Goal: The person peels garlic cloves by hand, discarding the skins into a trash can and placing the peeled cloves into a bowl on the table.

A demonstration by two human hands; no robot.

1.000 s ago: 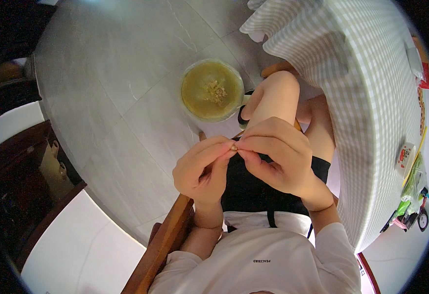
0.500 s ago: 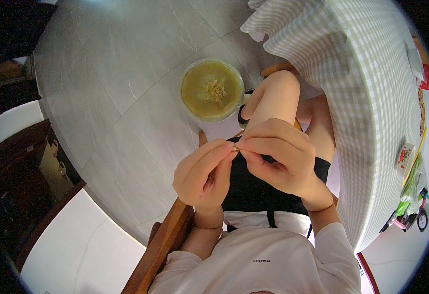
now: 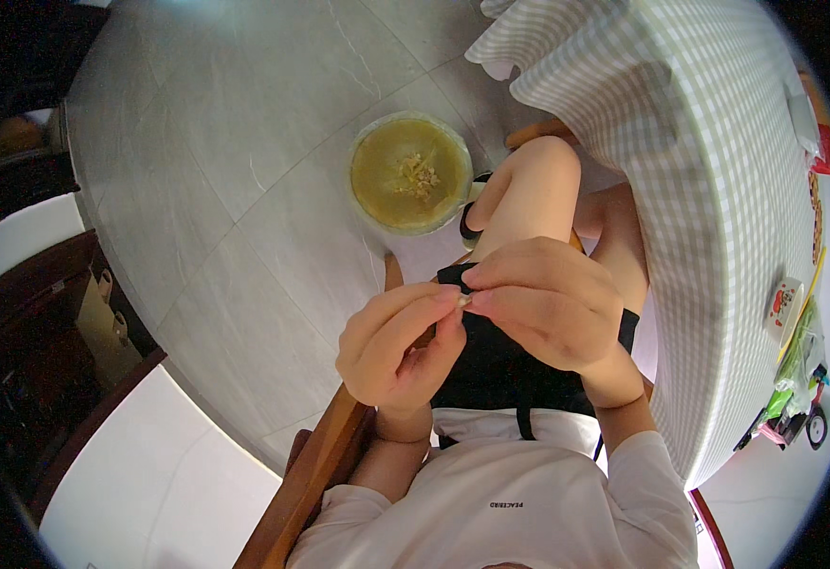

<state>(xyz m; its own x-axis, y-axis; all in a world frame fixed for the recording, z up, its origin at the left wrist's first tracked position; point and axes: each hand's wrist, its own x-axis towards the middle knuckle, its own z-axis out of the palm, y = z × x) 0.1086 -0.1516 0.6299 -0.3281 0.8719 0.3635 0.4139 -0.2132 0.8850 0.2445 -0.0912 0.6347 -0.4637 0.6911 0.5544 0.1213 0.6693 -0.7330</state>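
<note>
Over my lap, my left hand (image 3: 401,346) and my right hand (image 3: 553,303) meet fingertip to fingertip. A tiny pale piece (image 3: 463,301) shows between them, too small to name. My left thumb and forefinger pinch it, with the other fingers curled. The right thumb and forefinger close at its right side; whether they grip the same piece or a bit of it is hard to see. Beyond my hands, on the floor, stands a round yellowish bin (image 3: 372,185) with a clear liner over its rim. A small heap of pale scraps (image 3: 419,176) lies in it.
At my right is a table under a checked cloth (image 3: 662,199). On it lie a white box with red print (image 3: 785,302), green stalks in clear plastic (image 3: 799,356) and other items. A wooden chair arm (image 3: 325,455) is at my left. Grey tiles (image 3: 235,142) cover the floor.
Both hands have shifted slightly down and right. My right hand has turned, its fingers now more closed. The piece between the fingertips looked brownish before and looks pale now.
</note>
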